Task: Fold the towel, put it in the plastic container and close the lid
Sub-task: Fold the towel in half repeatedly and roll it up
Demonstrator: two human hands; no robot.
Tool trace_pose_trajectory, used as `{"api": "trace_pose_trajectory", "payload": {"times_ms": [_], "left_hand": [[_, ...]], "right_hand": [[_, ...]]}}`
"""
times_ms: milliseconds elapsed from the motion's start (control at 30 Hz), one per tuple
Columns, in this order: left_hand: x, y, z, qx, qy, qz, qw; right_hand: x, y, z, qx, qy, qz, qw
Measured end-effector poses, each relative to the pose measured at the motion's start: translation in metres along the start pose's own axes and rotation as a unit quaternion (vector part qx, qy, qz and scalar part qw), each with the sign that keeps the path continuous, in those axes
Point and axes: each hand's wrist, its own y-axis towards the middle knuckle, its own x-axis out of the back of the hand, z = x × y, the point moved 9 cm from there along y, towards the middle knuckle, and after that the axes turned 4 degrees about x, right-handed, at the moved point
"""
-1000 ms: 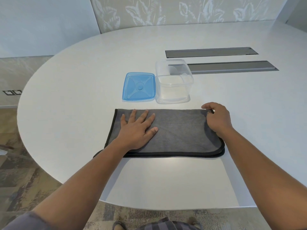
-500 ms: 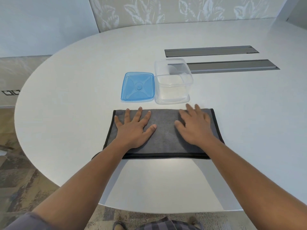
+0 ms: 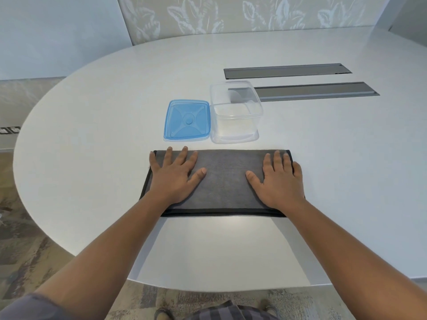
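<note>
The grey towel (image 3: 223, 181) lay flat on the white table (image 3: 323, 172), folded into a long rectangle with its dark-trimmed edges stacked along the near side. It sat close to the person's edge of the table, its long side running left to right.

Both hands were down on it, and neither was grasping anything. The left hand (image 3: 172, 176) rested palm-down on the towel's left end, fingers spread and straight, the little finger reaching the left border and the thumb pointing in toward the middle. The right hand (image 3: 280, 179) pressed flat on the right end in the same way, fingers extended toward the far edge, thumb angled inward, the outer side of the hand at the towel's right border. A bare stretch of grey cloth showed between the two thumbs. Both forearms came in from the bottom of the view, out over the table's near edge.

Just beyond the towel's far edge stood the clear plastic container (image 3: 235, 116), open on top and upright, nothing visible inside. Right beside it on its left lay the blue lid (image 3: 187, 120), flat on the table, its edge just about touching the container's wall; whether they actually met, I couldn't tell.

Farther back, two long grey slot panels (image 3: 316, 91) were set into the tabletop, the nearer one partly seen through the container's clear wall. A leaf-patterned wall (image 3: 231, 15) rose behind the table, and patterned carpet (image 3: 25, 245) showed below its curved left rim.
</note>
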Motion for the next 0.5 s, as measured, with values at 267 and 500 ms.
{"api": "trace_pose_trajectory", "payload": {"times_ms": [267, 500], "left_hand": [[-0.006, -0.016, -0.084, -0.137, -0.064, 0.043, 0.988], [-0.019, -0.018, -0.057, -0.057, -0.015, 0.069, 0.996]], "right_hand": [[-0.009, -0.015, 0.054, 0.091, 0.017, 0.008, 0.996], [-0.009, -0.016, 0.021, 0.034, 0.024, 0.022, 0.999]]}}
